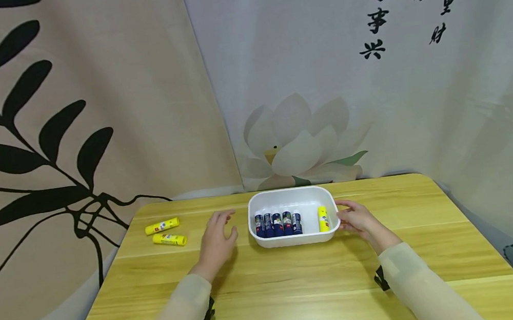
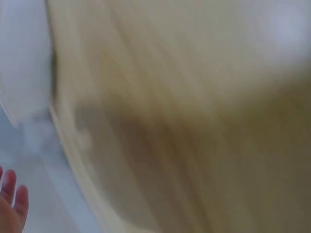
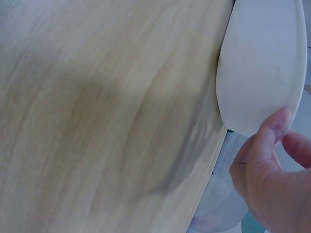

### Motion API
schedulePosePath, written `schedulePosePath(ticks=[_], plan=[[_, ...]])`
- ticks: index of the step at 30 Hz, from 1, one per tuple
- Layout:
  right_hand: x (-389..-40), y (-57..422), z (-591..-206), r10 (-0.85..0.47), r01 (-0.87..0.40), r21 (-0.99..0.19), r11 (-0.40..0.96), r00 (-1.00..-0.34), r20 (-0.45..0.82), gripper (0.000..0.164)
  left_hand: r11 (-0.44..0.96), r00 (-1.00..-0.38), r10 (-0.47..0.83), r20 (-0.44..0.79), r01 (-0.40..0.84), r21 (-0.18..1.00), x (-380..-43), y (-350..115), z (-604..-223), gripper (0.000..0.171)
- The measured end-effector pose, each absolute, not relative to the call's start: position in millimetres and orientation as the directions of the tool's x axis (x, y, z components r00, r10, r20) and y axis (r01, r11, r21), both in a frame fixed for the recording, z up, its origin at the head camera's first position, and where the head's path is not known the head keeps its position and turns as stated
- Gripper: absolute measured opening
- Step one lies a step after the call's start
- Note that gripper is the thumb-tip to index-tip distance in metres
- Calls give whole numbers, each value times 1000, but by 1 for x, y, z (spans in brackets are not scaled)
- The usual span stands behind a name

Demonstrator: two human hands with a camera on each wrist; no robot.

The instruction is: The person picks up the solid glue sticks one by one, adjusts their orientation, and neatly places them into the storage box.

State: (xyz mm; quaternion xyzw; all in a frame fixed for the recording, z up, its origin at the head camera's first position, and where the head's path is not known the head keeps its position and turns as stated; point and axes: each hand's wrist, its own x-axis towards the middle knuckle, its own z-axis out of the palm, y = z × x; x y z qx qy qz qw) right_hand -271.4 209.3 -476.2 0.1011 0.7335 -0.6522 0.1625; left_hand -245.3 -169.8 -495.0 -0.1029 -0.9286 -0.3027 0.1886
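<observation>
A white plastic tray [image 1: 310,238] sits near the table's far edge. Inside, several dark blue glue sticks [image 1: 278,225] stand in a row toward the left, and one yellow glue stick [image 1: 323,219] is by the right end. My right hand [image 1: 360,220] pinches the tray's right rim; in the right wrist view, fingertips [image 3: 278,121] lie against the white wall. Between the tray and two yellow glue sticks [image 1: 162,225] on the left, my left hand [image 1: 215,244] is held over the table, fingers loosely bent and holding nothing. Only its fingertips show in the left wrist view.
The wooden table [image 1: 269,292] has rounded far corners. Right behind it hangs a fabric backdrop [image 1: 138,89] with printed leaves, a lotus and writing. Black straps [image 1: 381,278] show at both wrists below the light sleeves.
</observation>
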Motion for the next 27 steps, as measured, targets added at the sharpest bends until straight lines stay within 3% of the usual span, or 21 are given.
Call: schedulePosePath(ticks=[10,15,22,27], plan=[[-271,209,-476,-62,363,-923,126,-926,-372,51,920,-915,185,359,290,264,-235,-270,-509,53],[-271,210,-476,-59,364,-923,125,-926,-373,51,954,-945,143,295,211,215,-233,-304,-511,57],[-271,209,-476,-67,368,-923,115,-924,-377,52,981,-979,107,172,132,145,-231,-322,-511,66],[-271,209,-476,-71,363,-925,115,-926,-372,51,985,-991,77,108,93,147,-234,-315,-510,60]])
